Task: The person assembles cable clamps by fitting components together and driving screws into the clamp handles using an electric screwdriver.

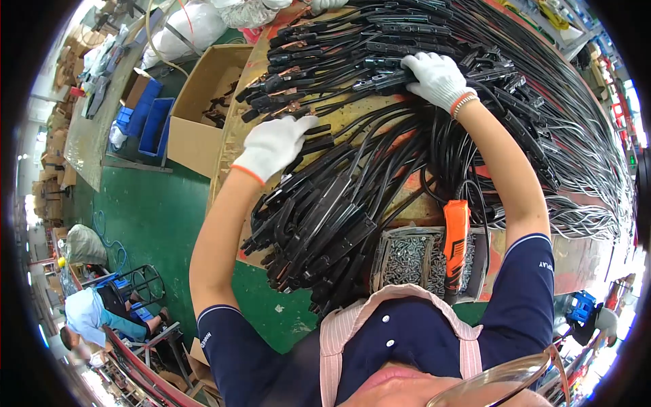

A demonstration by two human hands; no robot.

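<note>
White gloves cover both of my hands. My left hand (274,144) is at the table's left edge, by the black clamps at the ends of the cables; its fingers reach toward a black handle (317,138), and whether they grip it is unclear. My right hand (435,79) rests on black clamp parts (383,80) in the upper rows, fingers curled down over them, their tips partly hidden. Below lies a thick bundle of black clamps (325,217) hanging over the near edge. Black cables (437,146) run between the groups.
An orange power tool (456,237) lies on a box of screws (407,261) at the near edge. An open cardboard box (196,139) stands left of the table, beyond it blue bins (156,127). Grey-ended cables (583,156) spread right. A seated person (102,315) is at lower left.
</note>
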